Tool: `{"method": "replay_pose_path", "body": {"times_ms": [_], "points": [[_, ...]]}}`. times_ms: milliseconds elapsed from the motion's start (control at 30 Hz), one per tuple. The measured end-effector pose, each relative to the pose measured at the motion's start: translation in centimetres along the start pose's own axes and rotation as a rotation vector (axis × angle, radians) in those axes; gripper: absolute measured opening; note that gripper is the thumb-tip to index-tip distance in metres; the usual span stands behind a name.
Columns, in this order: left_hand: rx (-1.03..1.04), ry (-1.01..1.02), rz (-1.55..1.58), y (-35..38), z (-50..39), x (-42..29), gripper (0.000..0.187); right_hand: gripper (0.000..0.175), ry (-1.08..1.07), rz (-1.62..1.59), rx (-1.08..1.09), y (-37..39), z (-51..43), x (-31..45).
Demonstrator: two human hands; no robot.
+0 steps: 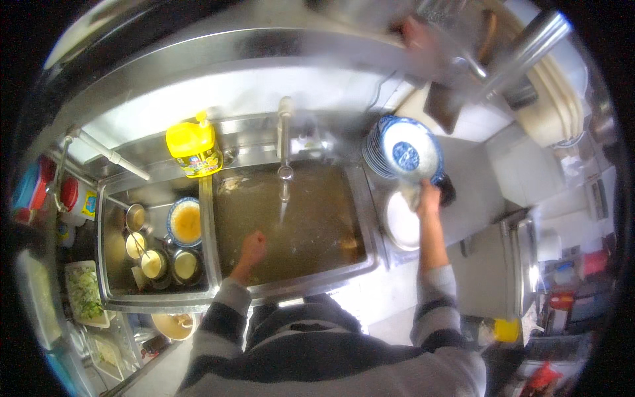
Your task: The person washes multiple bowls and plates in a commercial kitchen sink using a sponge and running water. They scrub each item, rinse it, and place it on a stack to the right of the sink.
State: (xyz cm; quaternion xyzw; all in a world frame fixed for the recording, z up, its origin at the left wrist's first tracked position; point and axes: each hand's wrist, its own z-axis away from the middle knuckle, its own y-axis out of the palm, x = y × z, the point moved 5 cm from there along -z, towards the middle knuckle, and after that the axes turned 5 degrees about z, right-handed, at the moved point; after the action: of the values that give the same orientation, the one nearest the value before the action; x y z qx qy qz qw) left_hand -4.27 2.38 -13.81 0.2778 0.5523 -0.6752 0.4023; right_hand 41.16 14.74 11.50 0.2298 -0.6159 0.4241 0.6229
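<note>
My right hand (427, 198) grips the near rim of a blue-and-white patterned bowl (399, 135). This bowl rests tilted against a stack of similar dishes (373, 155) on the steel counter right of the sink. Just below that hand lies a stack of white plates (402, 223), partly hidden by my forearm. My left hand (254, 248) is over the near left part of a wide sink basin (364, 238) filled with murky water. Its fingers look curled, but their tips are hidden, and I cannot tell whether they hold anything.
A faucet (284, 134) reaches over the basin. A yellow pump jug (194, 149) stands on the back ledge. The left basin holds a bowl of orange-brown liquid (186, 223) and several small pots (153, 264). Another person's blurred hand (416, 34) shows beyond the counter.
</note>
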Motion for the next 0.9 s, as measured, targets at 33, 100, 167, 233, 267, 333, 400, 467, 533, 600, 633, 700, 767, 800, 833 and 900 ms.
{"method": "replay_pose_path", "body": {"times_ms": [33,100,167,233,267,333,400,467,533,600,633,700,767,800,833,900], "points": [[-0.018,0.029,0.03,-0.2,0.3,-0.2,0.018,0.035,0.059,-0.157,0.077,0.8,-1.7,0.3],[-0.004,0.043,0.04,-0.7,0.8,-0.9,0.018,0.037,0.163,-0.27,0.098,2.3,-5.2,0.2],[0.047,-0.008,0.005,-1.9,1.5,-1.7,0.018,0.031,0.254,-0.336,0.067,3.0,-8.2,-0.5],[0.022,-0.143,0.086,-3.5,3.1,-2.2,0.019,0.02,0.181,-0.099,0.045,3.4,-10.0,-1.2],[0.0,-0.206,0.155,-4.3,3.7,-2.5,0.02,0.021,0.211,-0.199,0.072,4.3,-10.8,-1.7],[-0.142,-0.103,0.143,-6.8,4.9,-3.4,0.019,0.029,0.205,-0.278,0.138,4.6,-11.7,-2.3],[-0.254,-0.102,0.257,-9.2,6.1,-3.0,0.019,0.032,0.249,-0.176,0.236,4.8,-12.2,-2.9],[-0.333,-0.23,0.505,-11.0,7.3,-1.3,0.02,0.033,0.088,0.238,0.187,4.3,-12.8,-2.5],[-0.449,-0.292,0.704,-13.3,8.5,0.7,0.019,0.034,0.23,0.139,0.306,4.8,-12.5,-3.5],[-0.643,-0.216,0.734,-16.2,10.0,2.6,0.016,0.033,0.285,0.037,0.408,5.5,-11.3,-4.5],[-0.72,-0.227,0.817,-17.2,10.9,3.9,0.016,0.031,0.225,-0.027,0.474,6.0,-10.4,-4.9],[-0.76,-0.376,0.86,-19.8,12.0,7.5,0.019,0.031,0.091,-0.036,0.58,7.6,-7.8,-6.0],[-0.825,-0.513,0.779,-22.0,13.1,11.2,0.023,0.036,-0.058,0.073,0.664,10.1,-4.2,-7.7],[-0.831,-0.571,0.746,-22.5,13.2,12.9,0.024,0.04,-0.103,0.176,0.683,11.3,-2.1,-8.7],[-0.867,-0.571,0.733,-22.9,13.1,14.4,0.023,0.044,-0.146,0.277,0.702,12.9,0.1,-9.7],[-0.825,-0.683,0.818,-22.6,12.4,17.8,0.023,0.054,-0.027,0.3,0.811,16.5,4.7,-11.5]]}}
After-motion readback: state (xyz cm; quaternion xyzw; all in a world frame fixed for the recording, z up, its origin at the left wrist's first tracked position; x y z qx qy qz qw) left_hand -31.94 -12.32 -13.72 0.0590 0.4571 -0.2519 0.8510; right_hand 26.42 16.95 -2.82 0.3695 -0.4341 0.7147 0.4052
